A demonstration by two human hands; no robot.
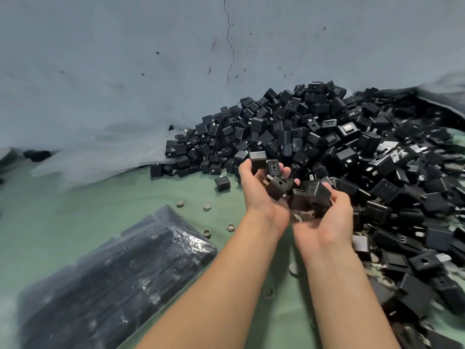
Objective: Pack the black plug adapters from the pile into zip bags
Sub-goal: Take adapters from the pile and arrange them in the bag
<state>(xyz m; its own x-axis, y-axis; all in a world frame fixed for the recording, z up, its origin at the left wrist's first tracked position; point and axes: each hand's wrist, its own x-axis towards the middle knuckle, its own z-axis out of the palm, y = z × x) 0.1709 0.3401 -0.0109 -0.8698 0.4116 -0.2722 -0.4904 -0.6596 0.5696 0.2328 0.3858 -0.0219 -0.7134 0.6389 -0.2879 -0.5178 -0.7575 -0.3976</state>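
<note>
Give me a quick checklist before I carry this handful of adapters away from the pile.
1. Grip: left hand and right hand cup the handful of adapters: ok.
2. Stability: top adapter perched loosely above the left hand: not ok.
3. Open zip bag ready: cannot tell, none clearly seen.
4. Arms: filled bag lies clear of them: ok.
5. Surface: round caps litter the table: not ok.

Bare hands, bare forearms

The left forearm point(214, 285) and right forearm point(344, 293) are uncovered along all their visible length, slim and smooth. The left hand point(261, 190) and right hand point(329, 217) are bare too; their nails cannot be made out
</note>
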